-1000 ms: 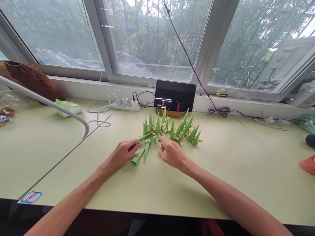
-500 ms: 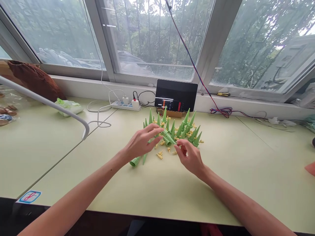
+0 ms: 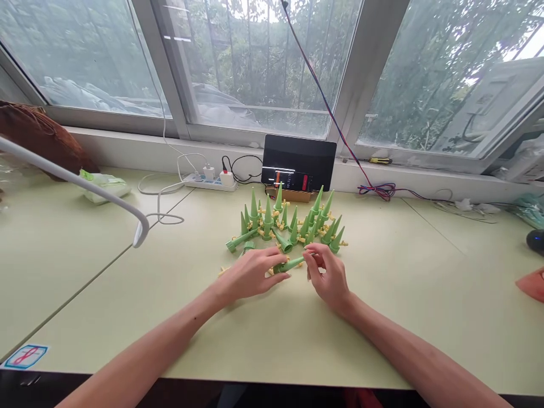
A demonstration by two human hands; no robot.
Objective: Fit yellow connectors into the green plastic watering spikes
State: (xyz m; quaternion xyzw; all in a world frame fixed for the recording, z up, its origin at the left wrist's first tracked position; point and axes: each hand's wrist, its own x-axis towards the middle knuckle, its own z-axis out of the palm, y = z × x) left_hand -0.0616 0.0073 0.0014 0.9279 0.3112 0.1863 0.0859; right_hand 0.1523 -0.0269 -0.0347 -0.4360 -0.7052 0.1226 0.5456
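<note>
My left hand [image 3: 250, 275] and my right hand [image 3: 327, 277] hold one green cone-shaped spike [image 3: 291, 264] between them, lying sideways just above the table. The left fingers grip its wide end, and the right fingertips pinch its narrow tip. Behind the hands stands a cluster of upright green spikes [image 3: 293, 221] with small yellow pieces on them. Two more green spikes lie flat, one [image 3: 238, 242] to the left and one [image 3: 283, 241] in the middle. Loose yellow pieces [image 3: 224, 271] lie on the pale green table [image 3: 382, 306].
A black screen [image 3: 300, 164] leans against the window ledge behind the spikes. A white power strip [image 3: 208, 181] with cables lies to its left. A white curved tube [image 3: 85, 184] crosses the left side. Red and blue wires [image 3: 378, 191] lie at the right.
Both hands have come down and nearer to me with the green spike, which now lies closer to the table. The view has shifted slightly to the right.
</note>
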